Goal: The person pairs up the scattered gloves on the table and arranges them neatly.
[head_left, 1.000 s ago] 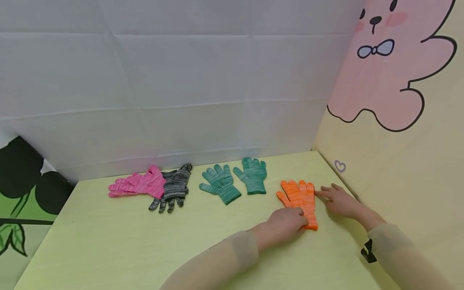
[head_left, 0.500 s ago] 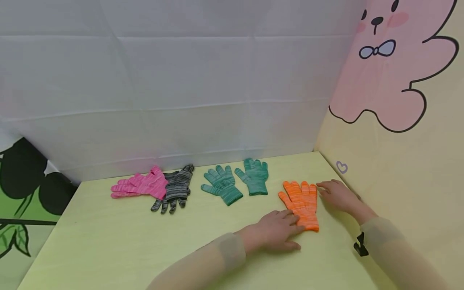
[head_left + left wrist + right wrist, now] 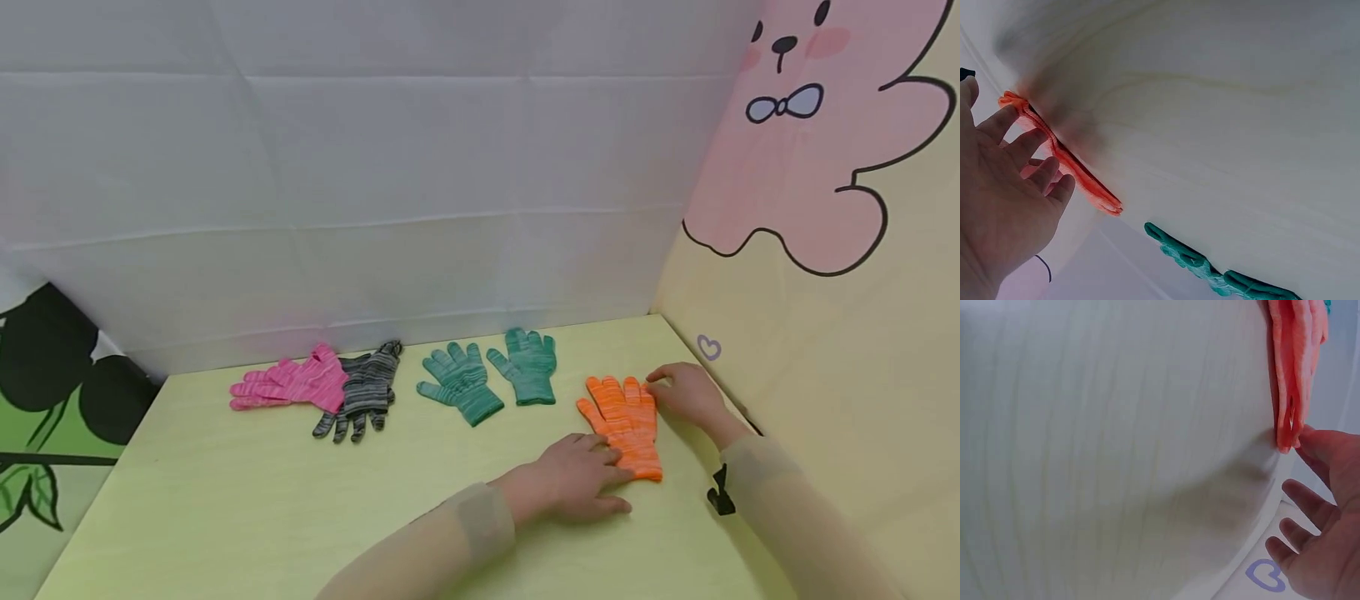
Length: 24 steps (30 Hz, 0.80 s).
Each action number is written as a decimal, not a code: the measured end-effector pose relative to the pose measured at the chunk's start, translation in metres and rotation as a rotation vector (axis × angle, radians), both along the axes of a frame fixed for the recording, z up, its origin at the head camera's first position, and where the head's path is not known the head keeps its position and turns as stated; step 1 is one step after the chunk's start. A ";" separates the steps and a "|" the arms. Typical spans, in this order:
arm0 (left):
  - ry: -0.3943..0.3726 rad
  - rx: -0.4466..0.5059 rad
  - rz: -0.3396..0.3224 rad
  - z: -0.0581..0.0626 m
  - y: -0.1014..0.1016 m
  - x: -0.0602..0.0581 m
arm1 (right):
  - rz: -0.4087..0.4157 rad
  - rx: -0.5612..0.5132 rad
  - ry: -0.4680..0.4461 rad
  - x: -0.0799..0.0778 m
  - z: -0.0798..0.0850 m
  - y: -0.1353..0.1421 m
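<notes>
An orange knit glove (image 3: 626, 421) lies flat at the right of the table, fingers pointing to the back. My left hand (image 3: 573, 479) rests over its cuff edge, fingers spread and relaxed; the left wrist view shows the left hand (image 3: 1016, 181) beside the orange glove (image 3: 1072, 165). With thumb and forefinger, my right hand (image 3: 690, 396) pinches a fingertip on the glove's right side. In the right wrist view, the other fingers of the right hand (image 3: 1325, 519) are held apart from the orange glove (image 3: 1291, 375), whose layers show at the tip.
Two green gloves, a left one (image 3: 461, 383) and a right one (image 3: 528, 367), lie spread at the back of the table (image 3: 225, 508). Further left, a pink glove (image 3: 296, 382) overlaps a grey-black striped glove (image 3: 367, 387). A white sheet (image 3: 390, 167) and a cartoon-printed wall (image 3: 862, 333) border the table.
The left hand has slid back to the left from the cuff and spread its fingers. The right hand has bent its fingers in at the orange glove's fingertip.
</notes>
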<state>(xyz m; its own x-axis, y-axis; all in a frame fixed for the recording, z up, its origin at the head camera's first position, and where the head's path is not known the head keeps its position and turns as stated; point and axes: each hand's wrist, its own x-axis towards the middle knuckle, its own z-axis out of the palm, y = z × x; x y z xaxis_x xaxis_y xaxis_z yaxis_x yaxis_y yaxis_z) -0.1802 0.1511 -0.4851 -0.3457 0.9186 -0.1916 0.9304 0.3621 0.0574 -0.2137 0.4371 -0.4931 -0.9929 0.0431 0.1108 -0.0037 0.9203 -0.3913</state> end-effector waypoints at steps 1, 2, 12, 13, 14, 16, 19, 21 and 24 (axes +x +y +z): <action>-0.003 -0.002 0.001 0.001 0.001 0.000 | -0.016 -0.007 0.005 0.000 0.000 -0.001; -0.002 -0.004 0.000 0.001 0.001 0.000 | -0.031 -0.016 0.008 -0.001 0.002 -0.001; -0.004 -0.011 -0.003 0.003 0.002 -0.002 | -0.045 0.019 -0.022 -0.002 0.002 0.000; -0.005 -0.011 -0.004 0.002 0.002 -0.002 | -0.039 0.017 -0.015 -0.003 0.000 0.000; -0.005 -0.012 -0.004 0.002 0.002 -0.002 | -0.030 0.020 -0.008 -0.003 -0.001 0.000; -0.001 -0.015 -0.006 0.002 0.002 -0.002 | -0.015 0.019 0.005 -0.003 -0.002 -0.001; 0.009 -0.020 -0.009 0.002 0.004 -0.003 | 0.016 0.019 0.015 -0.002 0.000 0.002; 0.019 -0.023 -0.014 0.002 0.005 -0.004 | 0.024 0.013 0.022 -0.001 0.003 0.005; 0.043 -0.023 -0.027 0.002 0.006 -0.004 | 0.009 0.012 0.028 0.000 0.007 0.013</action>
